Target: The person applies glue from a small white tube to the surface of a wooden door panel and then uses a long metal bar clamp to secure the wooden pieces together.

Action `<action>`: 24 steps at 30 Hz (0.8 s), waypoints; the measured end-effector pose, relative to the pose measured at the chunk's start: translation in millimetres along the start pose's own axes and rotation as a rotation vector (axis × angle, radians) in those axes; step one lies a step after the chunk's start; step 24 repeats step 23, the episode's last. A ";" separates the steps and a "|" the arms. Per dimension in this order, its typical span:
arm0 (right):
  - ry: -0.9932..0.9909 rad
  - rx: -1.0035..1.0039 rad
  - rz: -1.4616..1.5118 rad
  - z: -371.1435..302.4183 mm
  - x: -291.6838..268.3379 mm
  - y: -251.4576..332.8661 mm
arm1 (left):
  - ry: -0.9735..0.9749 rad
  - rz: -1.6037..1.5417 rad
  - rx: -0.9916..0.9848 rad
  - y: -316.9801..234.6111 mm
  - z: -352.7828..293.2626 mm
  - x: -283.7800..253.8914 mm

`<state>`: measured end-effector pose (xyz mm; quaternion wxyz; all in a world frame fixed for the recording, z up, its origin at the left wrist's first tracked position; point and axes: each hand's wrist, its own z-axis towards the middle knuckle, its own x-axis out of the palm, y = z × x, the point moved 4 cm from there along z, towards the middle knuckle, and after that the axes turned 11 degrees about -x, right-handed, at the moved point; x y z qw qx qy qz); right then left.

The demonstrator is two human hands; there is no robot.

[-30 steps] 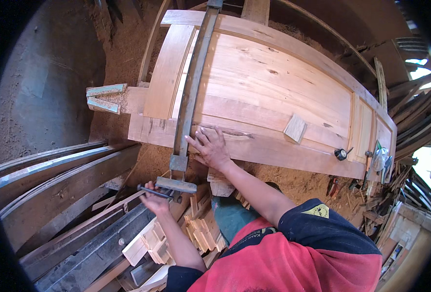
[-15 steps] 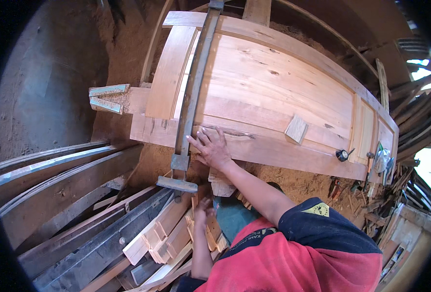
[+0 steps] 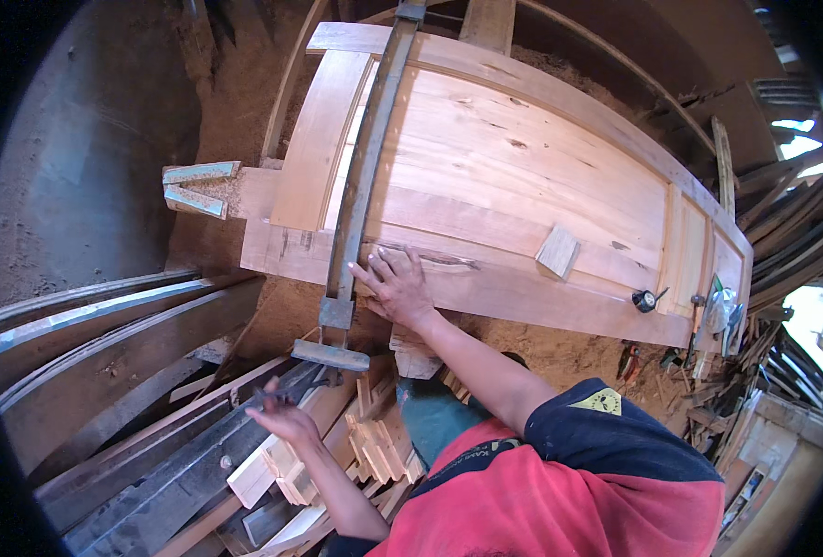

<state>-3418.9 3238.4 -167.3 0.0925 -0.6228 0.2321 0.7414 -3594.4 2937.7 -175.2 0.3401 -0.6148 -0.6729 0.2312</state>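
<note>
A paneled wooden door (image 3: pixel 523 186) lies flat, with a long metal bar clamp (image 3: pixel 367 172) across its left end. My right hand (image 3: pixel 400 290) rests open on the door's near edge, fingers spread beside the clamp bar. The clamp's end jaw (image 3: pixel 330 356) sits below that edge, its screw end partly hidden. Left of and below this jaw is my left hand (image 3: pixel 286 416), raised with its fingers apart and slightly blurred; nothing shows in it. A small wood block (image 3: pixel 558 252) lies on the door.
A tape measure (image 3: pixel 644 301) and a hammer (image 3: pixel 696 311) lie toward the door's right end. Cut wood pieces (image 3: pixel 374 447) and long boards (image 3: pixel 151 464) are stacked at lower left. Pliers (image 3: pixel 628 362) lie on the sawdust-covered ground. Scrap wood is heaped at far right.
My left hand has swung left, from below the clamp's end jaw out over the stacked boards. My right hand stays on the door edge. The whole view has shifted slightly.
</note>
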 end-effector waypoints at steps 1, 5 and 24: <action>-0.014 0.000 0.001 0.6 1.1 0.3 | -0.018 -0.010 0.055 0.8 -23.5 -8.4; 0.010 0.009 -0.002 0.1 4.8 1.5 | 0.513 0.889 0.286 61.6 -112.7 -5.9; 0.037 0.007 -0.010 -2.5 6.1 -4.0 | 0.141 -0.129 -0.266 33.0 58.9 17.4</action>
